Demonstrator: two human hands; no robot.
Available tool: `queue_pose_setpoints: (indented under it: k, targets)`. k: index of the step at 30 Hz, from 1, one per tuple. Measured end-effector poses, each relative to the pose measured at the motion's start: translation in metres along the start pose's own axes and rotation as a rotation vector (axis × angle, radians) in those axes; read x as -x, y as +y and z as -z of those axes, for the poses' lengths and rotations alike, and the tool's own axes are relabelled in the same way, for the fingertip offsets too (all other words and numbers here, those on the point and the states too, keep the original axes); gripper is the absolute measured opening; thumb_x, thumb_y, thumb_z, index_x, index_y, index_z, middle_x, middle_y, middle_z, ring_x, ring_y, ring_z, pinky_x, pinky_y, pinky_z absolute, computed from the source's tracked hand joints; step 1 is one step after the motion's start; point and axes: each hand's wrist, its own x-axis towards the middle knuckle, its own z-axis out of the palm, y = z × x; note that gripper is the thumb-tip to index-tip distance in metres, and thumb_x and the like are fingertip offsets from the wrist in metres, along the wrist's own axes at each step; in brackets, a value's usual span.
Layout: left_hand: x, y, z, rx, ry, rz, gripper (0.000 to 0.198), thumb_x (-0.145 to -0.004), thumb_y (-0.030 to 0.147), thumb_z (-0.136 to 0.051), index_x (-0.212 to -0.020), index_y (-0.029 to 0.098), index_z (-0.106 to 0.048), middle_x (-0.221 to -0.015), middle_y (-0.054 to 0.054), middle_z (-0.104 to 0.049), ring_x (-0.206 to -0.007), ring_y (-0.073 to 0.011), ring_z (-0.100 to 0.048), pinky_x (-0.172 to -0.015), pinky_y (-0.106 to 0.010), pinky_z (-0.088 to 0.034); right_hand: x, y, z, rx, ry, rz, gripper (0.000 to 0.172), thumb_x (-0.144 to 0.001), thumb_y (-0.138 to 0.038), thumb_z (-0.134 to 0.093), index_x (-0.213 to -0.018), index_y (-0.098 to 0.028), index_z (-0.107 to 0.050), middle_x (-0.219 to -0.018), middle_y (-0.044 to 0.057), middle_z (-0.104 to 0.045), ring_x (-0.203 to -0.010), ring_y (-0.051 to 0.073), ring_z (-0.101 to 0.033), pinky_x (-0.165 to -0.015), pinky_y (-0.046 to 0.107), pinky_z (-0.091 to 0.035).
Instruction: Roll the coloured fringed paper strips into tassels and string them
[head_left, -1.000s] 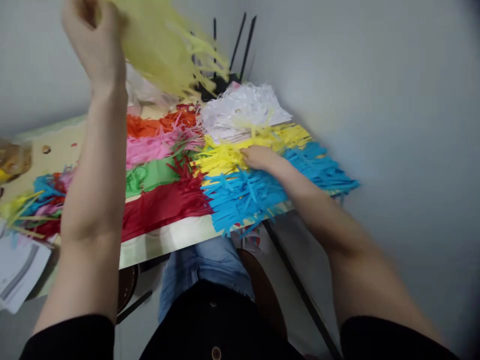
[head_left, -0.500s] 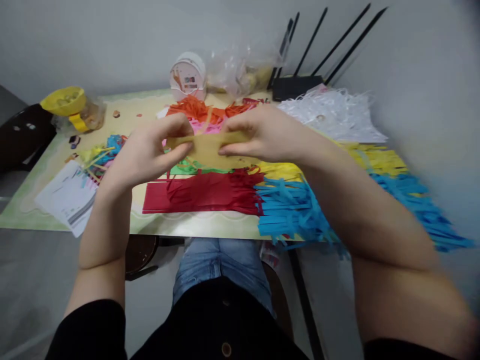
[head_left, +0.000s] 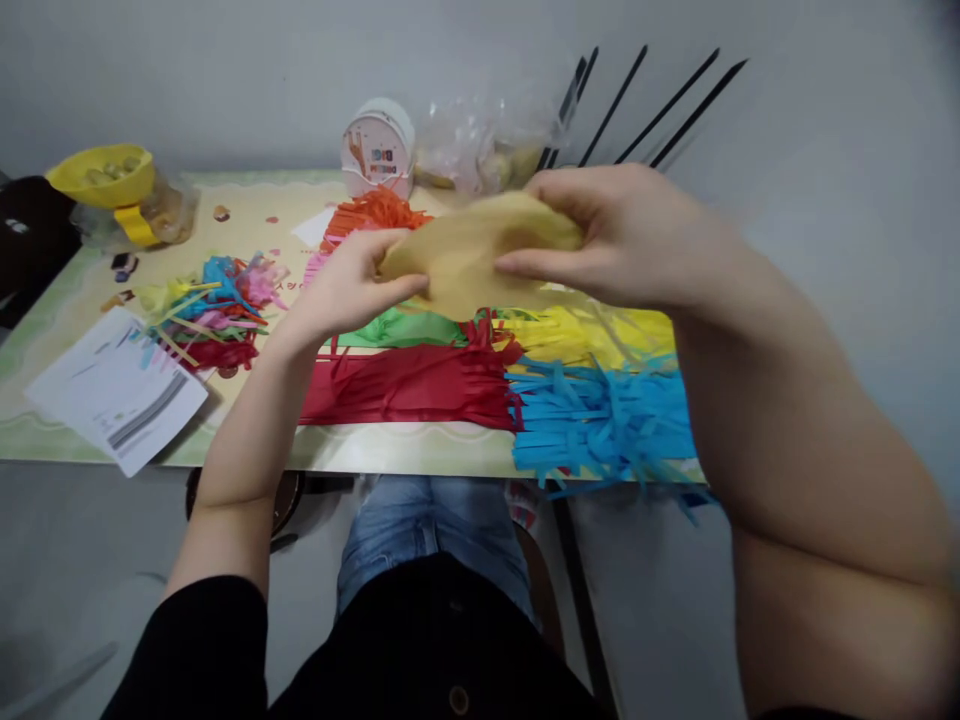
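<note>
Between my two hands hangs a sheet of pale yellow tissue paper [head_left: 465,255], somewhat blurred and held above the table. My left hand [head_left: 360,285] pinches its left edge between thumb and fingers. At the paper's right side, my right hand [head_left: 607,240] grips it, thumb in front. Beneath lie red fringed tissue paper [head_left: 405,388], green tissue paper [head_left: 405,328], yellow fringed paper [head_left: 592,335] and blue fringed paper [head_left: 600,410]. Behind my hands are orange fringed paper [head_left: 375,212] and a bit of pink paper, partly covered.
A heap of mixed paper scraps [head_left: 225,300] and a white printed sheet [head_left: 116,390] lie at left. Farther back stand a yellow bowl [head_left: 101,178], a round pinkish tub [head_left: 379,148] and clear plastic bags [head_left: 480,140]. Black antennas [head_left: 615,105] rise behind my right hand.
The yellow paper has opened out wider and risen slightly. My right hand has moved right and up, my left hand slightly right. The view has shifted a little.
</note>
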Motion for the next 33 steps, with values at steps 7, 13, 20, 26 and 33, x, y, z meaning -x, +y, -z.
queue_pose_setpoints:
  k: [7, 13, 20, 26, 33]
  targets:
    - [0.004, -0.006, -0.006, 0.202, 0.149, 0.012, 0.034, -0.070, 0.033, -0.089, -0.093, 0.017, -0.069, -0.085, -0.002, -0.068, -0.091, -0.0243, -0.073, -0.074, -0.032, -0.061, 0.018, 0.012, -0.008, -0.247, 0.083, -0.168, 0.016, -0.086, -0.026, -0.073, -0.074, -0.018, -0.065, -0.065, -0.002, -0.057, -0.062, 0.010, -0.049, -0.054, 0.024, -0.037]
    - [0.015, -0.012, -0.013, 0.219, 0.256, -0.017, 0.024, -0.080, 0.036, -0.081, -0.099, 0.022, -0.073, -0.084, -0.001, -0.069, -0.077, -0.0155, -0.071, -0.065, -0.025, -0.058, 0.031, 0.009, -0.035, -0.566, 0.274, -0.219, 0.020, -0.076, -0.034, -0.082, -0.082, -0.019, -0.071, -0.074, -0.001, -0.065, -0.064, 0.010, -0.052, -0.057, 0.025, -0.043]
    - [0.031, 0.004, -0.015, 0.261, 0.193, -0.043, 0.016, -0.082, 0.036, -0.078, -0.080, 0.020, -0.080, -0.082, -0.005, -0.074, -0.074, -0.0157, -0.068, -0.064, -0.027, -0.055, 0.045, 0.015, -0.060, -0.726, 0.460, -0.130, 0.002, -0.076, -0.022, -0.073, -0.077, -0.024, -0.071, -0.075, -0.003, -0.065, -0.066, 0.011, -0.055, -0.063, 0.024, -0.045]
    - [0.036, 0.012, 0.015, 0.219, -0.233, -0.184, 0.039, -0.086, 0.058, -0.074, -0.088, 0.020, -0.084, -0.099, -0.011, -0.075, -0.090, -0.0221, -0.070, -0.083, -0.035, -0.057, 0.051, 0.027, -0.057, -0.671, 0.345, -0.088, 0.010, -0.078, -0.022, -0.065, -0.069, -0.024, -0.065, -0.065, -0.002, -0.057, -0.058, 0.012, -0.050, -0.052, 0.025, -0.036]
    - [0.011, 0.020, -0.002, 0.154, -0.213, 0.072, 0.038, -0.066, 0.042, -0.096, -0.084, 0.019, -0.072, -0.070, 0.000, -0.066, -0.071, -0.0174, -0.066, -0.065, -0.027, -0.052, 0.048, 0.011, -0.048, -0.381, 0.167, -0.111, 0.025, -0.085, -0.040, -0.066, -0.065, -0.026, -0.063, -0.070, 0.002, -0.064, -0.067, 0.019, -0.058, -0.064, 0.035, -0.050]
